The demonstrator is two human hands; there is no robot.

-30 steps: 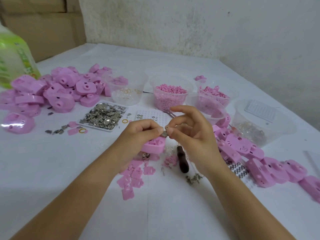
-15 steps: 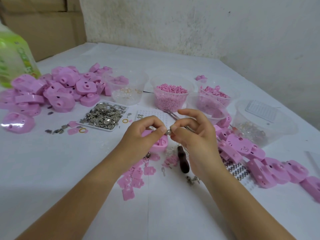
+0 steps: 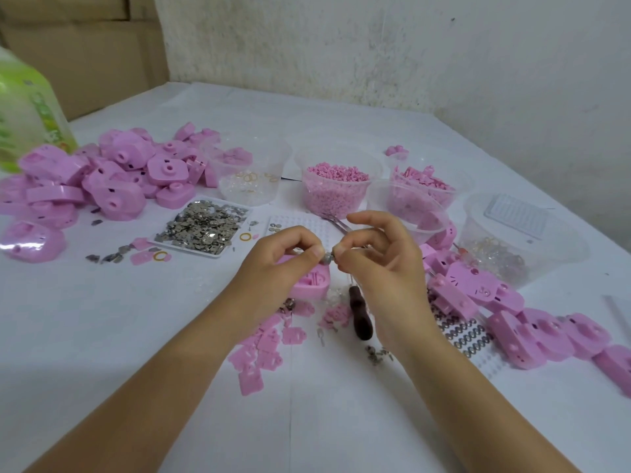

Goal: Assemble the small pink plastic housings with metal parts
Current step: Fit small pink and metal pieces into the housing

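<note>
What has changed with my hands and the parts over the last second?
Almost nothing. The left hand and right hand keep pinching the small metal part between their fingertips above the pink housing, with only tiny finger shifts. Nothing was picked up or let go. The dark-handled tool and the tray of metal pieces stayed put.

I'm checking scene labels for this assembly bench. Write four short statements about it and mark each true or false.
1. The left hand and the right hand pinch one small metal part between them. True.
2. The right hand grips the dark-handled tool. False: it lies on the table beside the right wrist.
3. The tray of metal pieces sits to the left of both hands. True.
4. The tub of pink pellets has tipped over. False: it stands upright.
</note>
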